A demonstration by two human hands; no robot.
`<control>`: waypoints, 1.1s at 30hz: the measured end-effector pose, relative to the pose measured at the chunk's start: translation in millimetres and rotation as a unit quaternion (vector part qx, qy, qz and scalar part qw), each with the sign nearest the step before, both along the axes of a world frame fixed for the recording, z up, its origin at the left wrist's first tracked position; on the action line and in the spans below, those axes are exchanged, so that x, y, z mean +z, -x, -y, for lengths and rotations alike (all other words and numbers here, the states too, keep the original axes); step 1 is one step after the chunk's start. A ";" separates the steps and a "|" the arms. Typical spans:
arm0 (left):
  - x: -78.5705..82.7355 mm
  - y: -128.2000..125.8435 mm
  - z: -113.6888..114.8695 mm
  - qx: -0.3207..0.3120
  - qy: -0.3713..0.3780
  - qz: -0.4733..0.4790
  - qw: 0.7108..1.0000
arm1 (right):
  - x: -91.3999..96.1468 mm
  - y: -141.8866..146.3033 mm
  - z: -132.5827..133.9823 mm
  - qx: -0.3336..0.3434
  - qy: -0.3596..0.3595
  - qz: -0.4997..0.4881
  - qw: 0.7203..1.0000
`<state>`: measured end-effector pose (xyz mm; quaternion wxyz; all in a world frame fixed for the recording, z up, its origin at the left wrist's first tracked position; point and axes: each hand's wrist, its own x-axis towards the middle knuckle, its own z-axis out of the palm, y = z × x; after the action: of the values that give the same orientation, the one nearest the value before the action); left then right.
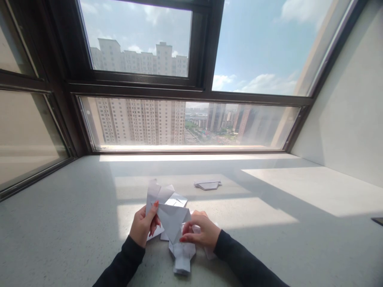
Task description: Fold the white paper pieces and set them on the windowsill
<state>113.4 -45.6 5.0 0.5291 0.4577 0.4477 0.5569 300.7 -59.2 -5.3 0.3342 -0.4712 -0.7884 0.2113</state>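
Observation:
A white folded paper piece is held up just above the grey stone sill, near its front edge. My left hand grips its left side, thumb on top and fingers curled behind. My right hand pinches its lower right part, fingers closed on the paper. Under and in front of the hands lies another folded white paper shape, flat on the sill. More white paper sheets lie behind the held piece, partly hidden by it.
A small flat folded paper lies farther back on the sill, in sunlight. A large dark-framed window runs along the back. A white wall stands at the right. A dark object's edge shows at far right.

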 end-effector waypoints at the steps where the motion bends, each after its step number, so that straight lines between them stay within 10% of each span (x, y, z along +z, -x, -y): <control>1: 1.2 1.5 -1.4 0.023 -0.004 0.019 1.000 | -0.8 -0.4 -0.4 0.001 -0.005 0.000 1.000; 5: 3.7 -0.8 -1.5 0.049 0.004 0.088 0.995 | -0.5 -1.4 -1.4 0.001 -0.038 -0.053 0.998; 16: -8.6 -18.9 7.3 -0.147 0.052 0.022 0.987 | 3.8 -6.0 -14.4 -0.023 0.115 -0.355 0.927; 23: -6.4 -10.9 4.7 -0.235 0.107 0.012 0.966 | 11.3 -13.7 -7.1 -0.080 -0.094 -0.146 0.982; 33: -12.8 -11.6 5.8 -0.242 0.034 -0.107 0.964 | 16.2 -10.4 -2.3 -0.050 -0.272 -0.026 0.961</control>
<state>125.0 -51.5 -7.8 0.6121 0.5914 0.3963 0.3444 311.1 -56.9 10.8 0.4799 -0.3954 -0.7830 -0.0159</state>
